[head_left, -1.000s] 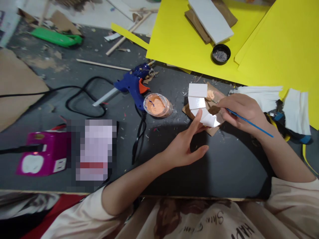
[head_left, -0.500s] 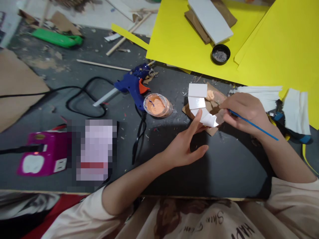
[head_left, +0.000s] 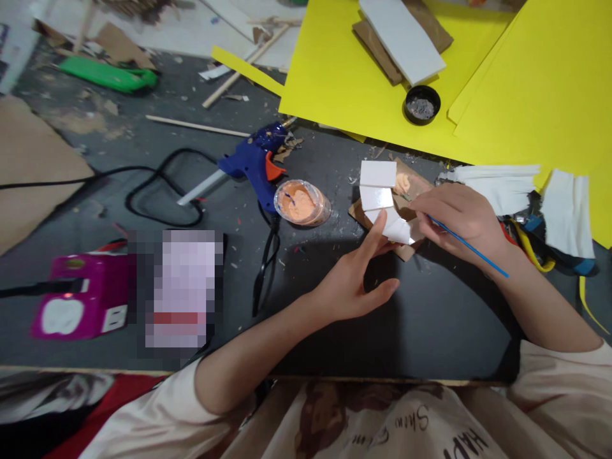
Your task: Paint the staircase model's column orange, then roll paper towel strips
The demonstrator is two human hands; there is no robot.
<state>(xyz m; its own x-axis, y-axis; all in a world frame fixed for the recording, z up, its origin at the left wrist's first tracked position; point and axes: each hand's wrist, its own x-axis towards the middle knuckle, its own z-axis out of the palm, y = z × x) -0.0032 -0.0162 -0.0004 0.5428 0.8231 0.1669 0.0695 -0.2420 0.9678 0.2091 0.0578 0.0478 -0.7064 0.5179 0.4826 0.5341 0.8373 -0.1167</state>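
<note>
Paintbrush [head_left: 468, 245] (well, a thin blue handle that's looking a lot like one) is sitting in the right hand [head_left: 459, 213], with the thumb and fingers pinching it pretty narrow, and the handle is slanting back toward the wrist. Can't really tell what the tip is touching, since the fingers are covering it. The left hand [head_left: 351, 280] is staying out of the pinching business: its thumb is sticking out wide, the index fingertip is pressing on a curved row of small white pieces [head_left: 377, 197], and the other fingers are mostly hiding beneath. Those pieces are lying partly over a bit of brown cardboard [head_left: 408, 254], right between the two hands, and a peachy-orange blob [head_left: 402, 184] is sitting just beside the upper ones. Left of all that, a clear tub [head_left: 325, 207] is holding more of the peachy stuff, and a blue glue gun [head_left: 262, 175] is lying just beside it on the dark table [head_left: 459, 331]. Farther back, a black cap [head_left: 421, 105] with something greyish inside is resting on yellow sheets [head_left: 344, 76], near a white slab [head_left: 404, 41]. Some white strips [head_left: 502, 185] are lying just past the right hand.
</note>
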